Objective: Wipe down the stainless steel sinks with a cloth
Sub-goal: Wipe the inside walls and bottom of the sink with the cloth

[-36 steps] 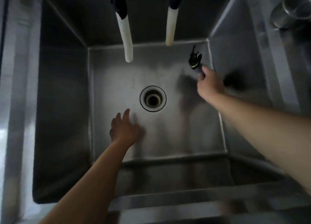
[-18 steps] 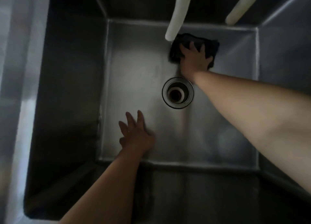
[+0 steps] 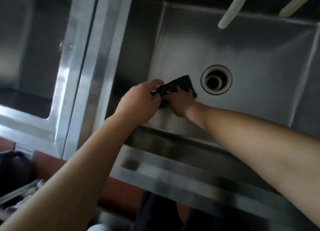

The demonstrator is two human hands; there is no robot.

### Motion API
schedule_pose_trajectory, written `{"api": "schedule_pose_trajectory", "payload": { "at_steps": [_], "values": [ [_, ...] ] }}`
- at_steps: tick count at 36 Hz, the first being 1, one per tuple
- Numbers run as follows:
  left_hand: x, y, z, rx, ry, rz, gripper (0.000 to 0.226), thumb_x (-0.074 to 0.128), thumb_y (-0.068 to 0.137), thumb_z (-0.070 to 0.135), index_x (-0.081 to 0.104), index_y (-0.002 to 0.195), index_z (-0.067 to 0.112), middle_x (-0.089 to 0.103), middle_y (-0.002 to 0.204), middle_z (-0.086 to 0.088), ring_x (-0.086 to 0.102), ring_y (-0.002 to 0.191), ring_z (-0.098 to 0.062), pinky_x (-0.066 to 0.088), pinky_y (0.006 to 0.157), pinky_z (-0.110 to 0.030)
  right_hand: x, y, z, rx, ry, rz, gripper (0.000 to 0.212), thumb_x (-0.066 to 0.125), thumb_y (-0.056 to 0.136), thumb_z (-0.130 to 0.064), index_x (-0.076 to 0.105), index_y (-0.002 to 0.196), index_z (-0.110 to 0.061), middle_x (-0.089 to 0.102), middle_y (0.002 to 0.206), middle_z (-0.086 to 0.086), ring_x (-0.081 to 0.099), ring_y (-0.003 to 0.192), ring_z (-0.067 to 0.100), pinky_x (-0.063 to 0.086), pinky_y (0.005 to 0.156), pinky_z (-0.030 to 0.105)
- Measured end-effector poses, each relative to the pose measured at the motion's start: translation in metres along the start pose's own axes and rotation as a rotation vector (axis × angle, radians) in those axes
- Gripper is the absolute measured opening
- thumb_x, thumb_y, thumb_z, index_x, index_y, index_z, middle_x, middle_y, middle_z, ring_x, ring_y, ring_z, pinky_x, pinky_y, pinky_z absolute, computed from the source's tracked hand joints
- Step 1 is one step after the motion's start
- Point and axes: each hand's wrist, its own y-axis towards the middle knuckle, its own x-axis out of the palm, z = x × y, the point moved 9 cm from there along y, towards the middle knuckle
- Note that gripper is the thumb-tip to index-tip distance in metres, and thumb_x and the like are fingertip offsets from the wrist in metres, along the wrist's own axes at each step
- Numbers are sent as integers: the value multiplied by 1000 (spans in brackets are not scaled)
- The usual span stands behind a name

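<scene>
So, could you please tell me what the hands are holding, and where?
Both hold the dark cloth: left hand pinches its left end, right hand presses its middle.

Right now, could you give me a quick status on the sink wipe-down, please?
Right hand pressing black cloth on sink floor. Left hand pinching cloth's edge. Drain beside cloth, nothing blocking.
</scene>
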Motion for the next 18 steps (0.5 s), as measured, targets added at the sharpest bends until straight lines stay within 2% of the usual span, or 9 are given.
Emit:
{"api": "schedule_pose_trajectory", "payload": {
  "at_steps": [3,5,8,10,12,13,15,18],
  "values": [
    [-30,-52,-16,-31,-126,208,28,56,91,21,69,113,33,73,85,8,67,80,-11,56,75,-34,14,-11,-53,-48,46,-96,41,39,102,-18,52,140,-26,52,143,12,50,128,35,42,104,44],
    [-39,-83,-25,-51,-160,313,25,57,90,16,72,107,28,73,85,7,68,80,-12,56,72,-36,27,-13,-80,-39,45,-146,39,38,103,-20,55,138,-18,55,140,15,54,125,36,43,104,42],
    [-45,-124,-34,-34,-108,444,29,57,87,12,72,110,21,73,103,3,66,97,-20,53,85,-37,39,-13,-103,-51,10,-158,40,34,106,-21,52,140,-12,52,145,17,51,130,37,41,108,49],
    [-42,-144,-38,-38,-29,488,31,59,90,13,70,118,20,68,121,1,58,116,-24,44,101,-40,43,-17,-107,-92,8,-175,41,36,106,-23,50,143,-14,53,145,14,54,129,33,43,108,43],
    [-33,-157,-49,-125,66,477,39,58,96,27,59,134,25,52,145,-2,37,139,-26,25,118,-43,45,-25,-103,-138,-3,-203,43,37,105,-25,46,146,-17,51,147,10,53,130,29,41,108,35],
    [-27,-163,-57,-198,95,452,45,55,97,37,50,142,32,38,155,-3,23,148,-25,13,121,-43,47,-31,-98,-143,8,-225,43,39,104,-25,46,146,-18,50,147,9,52,130,29,41,105,32],
    [-11,-173,-75,-311,96,381,55,43,98,56,29,150,45,12,165,0,-2,153,-19,-4,121,-44,48,-41,-82,-112,64,-251,40,45,103,-24,52,142,-18,54,143,11,54,126,30,42,97,31],
    [12,-182,-91,-346,96,291,62,31,95,67,13,153,50,-1,167,2,-14,152,-18,-8,122,-48,50,-66,-45,-32,158,-280,36,49,102,-25,58,135,-17,58,138,11,56,122,30,42,95,31]
  ]
}}
